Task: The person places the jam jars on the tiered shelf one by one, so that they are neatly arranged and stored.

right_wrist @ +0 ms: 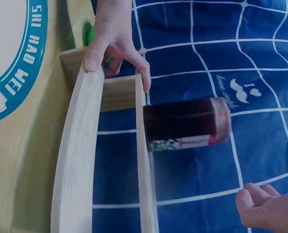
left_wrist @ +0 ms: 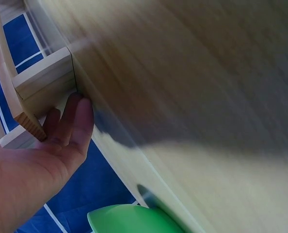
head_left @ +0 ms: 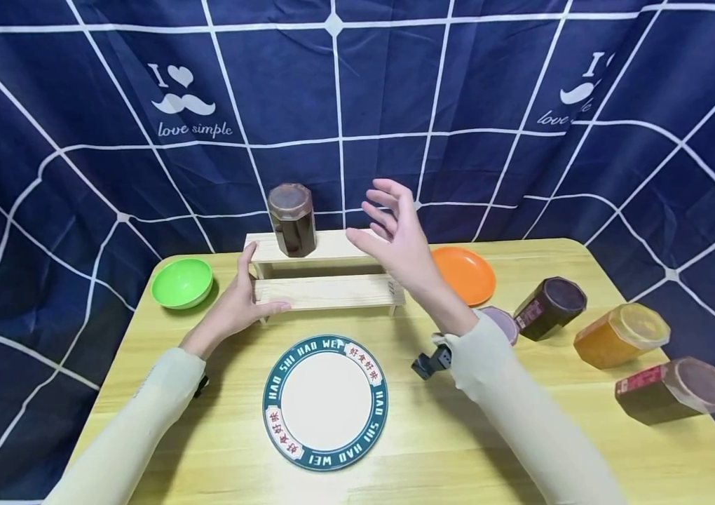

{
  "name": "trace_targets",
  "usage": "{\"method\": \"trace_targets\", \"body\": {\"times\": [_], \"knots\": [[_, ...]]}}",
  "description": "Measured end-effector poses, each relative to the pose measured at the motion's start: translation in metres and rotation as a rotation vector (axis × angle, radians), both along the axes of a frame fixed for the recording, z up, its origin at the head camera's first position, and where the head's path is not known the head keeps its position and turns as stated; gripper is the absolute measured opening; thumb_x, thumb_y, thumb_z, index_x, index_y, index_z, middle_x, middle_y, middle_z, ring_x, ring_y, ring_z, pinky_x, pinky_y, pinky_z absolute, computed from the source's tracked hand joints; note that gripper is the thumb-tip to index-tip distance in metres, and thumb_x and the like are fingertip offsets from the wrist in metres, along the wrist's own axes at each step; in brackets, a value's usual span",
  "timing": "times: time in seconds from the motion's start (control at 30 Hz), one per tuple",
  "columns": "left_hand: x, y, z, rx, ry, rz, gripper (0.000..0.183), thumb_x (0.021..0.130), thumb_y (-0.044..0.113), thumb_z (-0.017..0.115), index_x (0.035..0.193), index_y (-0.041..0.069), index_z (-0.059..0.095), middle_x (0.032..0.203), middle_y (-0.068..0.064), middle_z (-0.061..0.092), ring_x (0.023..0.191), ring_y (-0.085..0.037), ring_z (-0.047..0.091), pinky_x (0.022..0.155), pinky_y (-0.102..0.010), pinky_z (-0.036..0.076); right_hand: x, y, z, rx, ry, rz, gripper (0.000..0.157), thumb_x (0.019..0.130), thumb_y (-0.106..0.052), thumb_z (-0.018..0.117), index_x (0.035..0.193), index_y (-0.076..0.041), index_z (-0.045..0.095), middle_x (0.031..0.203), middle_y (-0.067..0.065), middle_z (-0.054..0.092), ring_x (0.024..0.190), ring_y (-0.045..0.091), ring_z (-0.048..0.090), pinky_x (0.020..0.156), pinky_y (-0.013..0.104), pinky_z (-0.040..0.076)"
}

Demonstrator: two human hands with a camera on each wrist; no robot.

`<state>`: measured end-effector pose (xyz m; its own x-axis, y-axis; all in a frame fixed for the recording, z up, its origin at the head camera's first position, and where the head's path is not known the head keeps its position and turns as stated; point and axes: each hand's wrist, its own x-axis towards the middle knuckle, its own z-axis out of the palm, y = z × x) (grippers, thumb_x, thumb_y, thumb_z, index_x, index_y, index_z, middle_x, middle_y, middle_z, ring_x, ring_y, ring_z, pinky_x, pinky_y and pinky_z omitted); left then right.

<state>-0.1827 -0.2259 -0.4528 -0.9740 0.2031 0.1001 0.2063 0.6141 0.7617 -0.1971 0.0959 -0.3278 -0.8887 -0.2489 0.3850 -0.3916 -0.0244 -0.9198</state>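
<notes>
A two-step wooden rack [head_left: 326, 293] stands at the back of the table. My left hand [head_left: 234, 301] holds its left end, thumb on the lower step and a finger at the upper step. The left wrist view shows that hand's fingers [left_wrist: 78, 127] against the rack's side. Upright on the upper step is a dark jar [head_left: 294, 226] with a reddish-brown lid; its label [right_wrist: 185, 141] shows in the right wrist view. Over the rack's right end hovers my right hand [head_left: 398, 235], fingers loosely bent, touching nothing and apart from the jar.
A green bowl [head_left: 182, 283] sits at the back left, an orange plate [head_left: 466, 275] right of the rack. In front lies a white plate with teal rim [head_left: 274, 421]. Rightward are a dark jar [head_left: 547, 310], yellow jar [head_left: 621, 335], brown jar [head_left: 673, 389] and a partly hidden purplish item [head_left: 502, 324].
</notes>
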Motion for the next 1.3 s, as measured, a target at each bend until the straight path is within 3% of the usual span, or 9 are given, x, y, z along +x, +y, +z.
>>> {"method": "trace_targets", "body": {"times": [0.13,0.27,0.5,0.63,0.77,0.97,1.2,1.3], "knots": [[-0.001,0.0,-0.002,0.003,0.01,-0.005,0.139,0.087,0.025,0.097,0.173,0.017,-0.011,0.122,-0.034,0.064,0.102,-0.038,0.063,0.099,-0.056,0.047,0.01,0.019,0.004,-0.01,0.008,0.008,0.08,0.095,-0.006,0.081,0.161,-0.009,0.035,0.158,0.008,0.047,0.147,0.022,0.052,0.122,0.045,0.036],[-0.003,0.002,-0.004,0.02,0.031,-0.017,0.139,0.086,0.03,0.098,0.173,0.017,-0.01,0.106,-0.027,0.065,0.09,-0.035,0.061,0.089,-0.053,0.048,0.019,0.041,0.005,-0.01,-0.006,0.001,0.079,0.095,0.0,0.079,0.161,-0.007,0.035,0.158,0.008,0.047,0.147,0.024,0.051,0.123,0.049,0.034],[-0.013,-0.008,-0.025,0.086,0.115,-0.046,0.139,0.082,0.048,0.098,0.174,0.022,-0.003,0.092,-0.019,0.059,0.08,-0.032,0.055,0.08,-0.046,0.048,0.036,0.07,0.003,0.017,-0.029,-0.017,0.076,0.096,0.004,0.077,0.159,-0.01,0.037,0.162,0.013,0.044,0.151,0.03,0.046,0.122,0.043,0.035],[-0.009,-0.006,-0.018,0.069,0.092,-0.044,0.139,0.084,0.041,0.098,0.174,0.019,-0.006,0.088,-0.014,0.054,0.078,-0.03,0.053,0.078,-0.045,0.046,0.045,0.087,0.0,0.062,-0.036,-0.022,0.074,0.099,0.002,0.076,0.159,-0.013,0.037,0.163,0.011,0.042,0.152,0.031,0.045,0.12,0.035,0.038],[-0.001,-0.002,-0.004,0.027,0.036,-0.019,0.138,0.087,0.029,0.097,0.173,0.018,-0.01,0.088,-0.014,0.057,0.077,-0.028,0.055,0.076,-0.047,0.046,0.052,0.103,-0.006,0.123,-0.013,-0.039,0.074,0.099,0.004,0.075,0.16,-0.014,0.037,0.163,0.009,0.043,0.15,0.032,0.046,0.117,0.03,0.04],[0.004,-0.002,-0.002,-0.005,0.008,0.001,0.137,0.088,0.023,0.097,0.173,0.016,-0.011,0.09,-0.014,0.059,0.079,-0.025,0.057,0.079,-0.044,0.047,0.07,0.126,-0.018,0.177,0.017,-0.079,0.077,0.096,0.01,0.075,0.16,-0.008,0.038,0.16,0.009,0.045,0.147,0.027,0.05,0.116,0.027,0.039],[0.004,0.001,-0.001,0.014,0.0,-0.006,0.137,0.088,0.023,0.096,0.173,0.017,-0.011,0.078,-0.011,0.053,0.063,-0.021,0.051,0.062,-0.039,0.042,0.085,0.158,-0.035,0.234,0.08,-0.157,0.082,0.088,0.019,0.077,0.158,-0.005,0.041,0.158,0.013,0.046,0.146,0.023,0.05,0.114,0.023,0.038],[0.003,0.001,-0.002,0.018,0.007,-0.005,0.137,0.088,0.022,0.096,0.173,0.017,-0.011,0.081,-0.011,0.054,0.066,-0.022,0.052,0.065,-0.04,0.044,0.088,0.172,-0.045,0.264,0.078,-0.185,0.086,0.086,0.018,0.079,0.16,-0.004,0.04,0.157,0.012,0.046,0.146,0.022,0.048,0.115,0.022,0.038]]}}
